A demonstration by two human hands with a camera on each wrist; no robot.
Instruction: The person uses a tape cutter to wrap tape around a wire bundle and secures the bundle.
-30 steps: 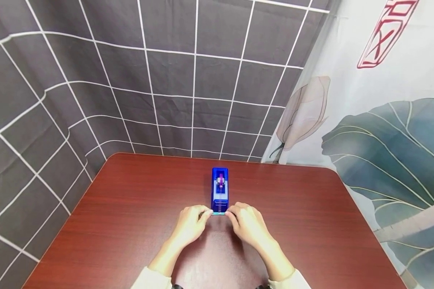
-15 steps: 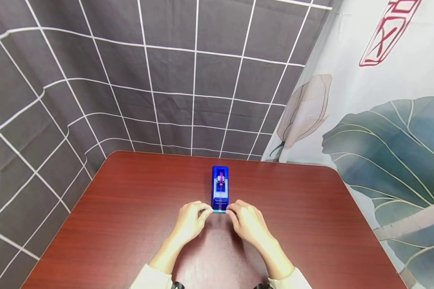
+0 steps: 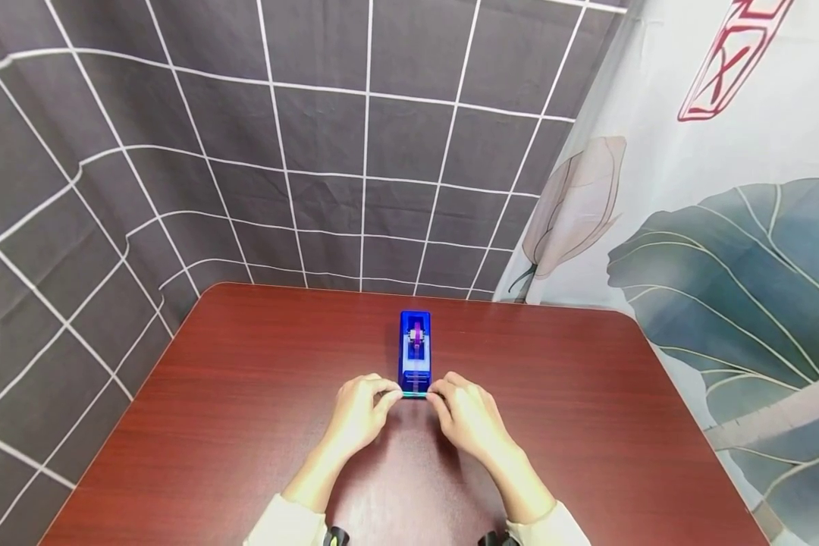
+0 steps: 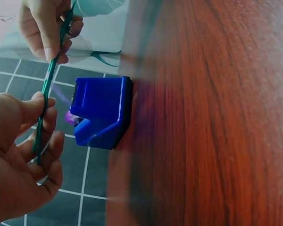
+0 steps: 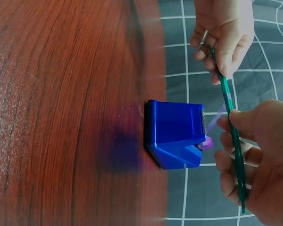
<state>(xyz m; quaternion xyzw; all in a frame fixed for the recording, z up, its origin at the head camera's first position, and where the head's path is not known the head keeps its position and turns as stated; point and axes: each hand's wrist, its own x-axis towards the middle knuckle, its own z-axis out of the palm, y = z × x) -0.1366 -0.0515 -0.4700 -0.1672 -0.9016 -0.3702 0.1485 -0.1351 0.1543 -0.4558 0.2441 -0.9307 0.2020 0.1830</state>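
Holding a thin green strip (image 5: 238, 157) crosswise, up off the reddish table (image 3: 246, 455), right at the near end of a blue tape dispenser (image 3: 424, 362). Pinching the strip's left part between thumb and fingers with the left hand (image 3: 356, 415), doing the same on the right with the right hand (image 3: 471, 417), so not leaving either one free. Also seeing a pale purple piece of tape (image 5: 217, 118) reaching from the dispenser toward the strip's middle, probably sticking there, though not being able to tell for sure. Guessing super light here, maybe a bit springy, and kinda smooth, so likely twisting or slipping under a loose pinch. Probably bending or creasing under hard squeezing too. Honestly, going for both ends, leaving the middle bare, and tugging gently. Not counting on much weight in the dispenser, so watching for sliding or tipping toward the near side.
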